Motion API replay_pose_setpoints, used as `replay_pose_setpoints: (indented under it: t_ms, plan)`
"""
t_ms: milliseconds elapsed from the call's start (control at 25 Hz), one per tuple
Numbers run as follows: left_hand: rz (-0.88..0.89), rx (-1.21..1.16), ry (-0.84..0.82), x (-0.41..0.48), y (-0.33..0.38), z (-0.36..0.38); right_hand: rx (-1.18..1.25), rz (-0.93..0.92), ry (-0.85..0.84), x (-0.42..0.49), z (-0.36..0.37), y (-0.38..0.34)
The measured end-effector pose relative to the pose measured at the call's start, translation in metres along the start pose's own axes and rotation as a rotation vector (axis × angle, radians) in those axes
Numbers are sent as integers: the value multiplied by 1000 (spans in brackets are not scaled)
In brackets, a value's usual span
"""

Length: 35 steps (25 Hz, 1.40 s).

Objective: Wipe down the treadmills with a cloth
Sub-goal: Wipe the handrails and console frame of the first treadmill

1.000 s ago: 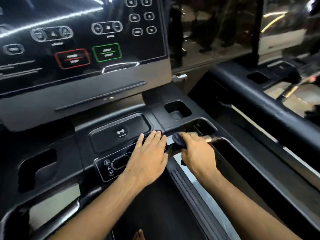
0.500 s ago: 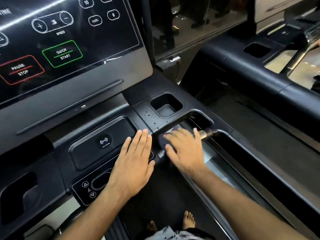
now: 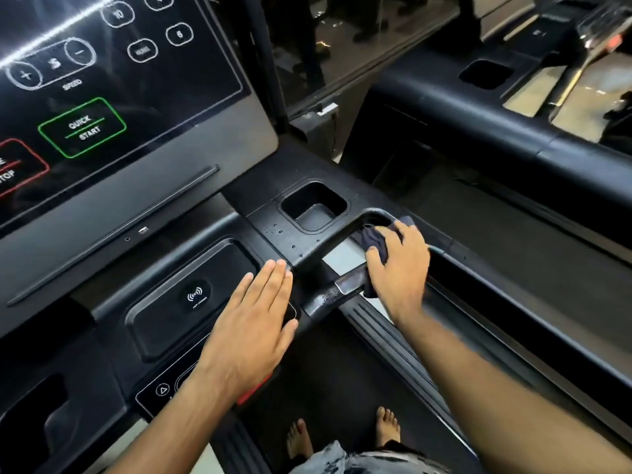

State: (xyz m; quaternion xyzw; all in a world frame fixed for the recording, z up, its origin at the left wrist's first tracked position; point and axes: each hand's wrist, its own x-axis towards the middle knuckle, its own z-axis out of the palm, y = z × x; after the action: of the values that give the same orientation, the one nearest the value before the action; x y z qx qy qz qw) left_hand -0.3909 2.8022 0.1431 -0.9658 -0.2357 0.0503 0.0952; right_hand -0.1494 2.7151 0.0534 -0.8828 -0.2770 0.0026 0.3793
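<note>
Head camera: a person standing on bare feet [image 3: 388,427] on a treadmill [image 3: 328,371] holds a dark cloth [image 3: 374,242] against its handlebar [image 3: 328,292]. The right hand [image 3: 400,268] is curled around the bunched fabric, just below the square cup holder [image 3: 313,206]. The left hand [image 3: 253,323] lies flat on the console, fingers straight and together, beside the phone tray [image 3: 191,302] and over the button panel [image 3: 164,388]. A touchscreen [image 3: 136,90] above shows a green "QUICK START" box. A second treadmill [image 3: 444,107] stands to the right.

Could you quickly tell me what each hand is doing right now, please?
Left hand: open, resting flat on the console.
Right hand: holds the dark cloth against the handlebar.
</note>
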Motion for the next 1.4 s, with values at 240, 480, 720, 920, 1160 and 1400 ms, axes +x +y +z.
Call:
replay_pose_setpoints:
  t_ms: [240, 480, 720, 920, 1160, 1400]
  plan:
    - [95, 7, 21, 5, -9, 1, 921, 639, 202, -60, 17, -67]
    - [180, -7, 33, 5, -20, 4, 881, 727, 296, -75, 30, -83]
    - [263, -23, 46, 5, -33, 7, 1022, 872, 383, -82, 40, -96]
    - [283, -87, 72, 5, -40, 6, 629, 506, 93, -143, 39, -130]
    - [228, -85, 91, -3, -34, 9, -261, -241, -390, -75, -12, -99]
    - [232, -14, 119, -5, -31, 11, -630, -309, -730, 16, -32, -78]
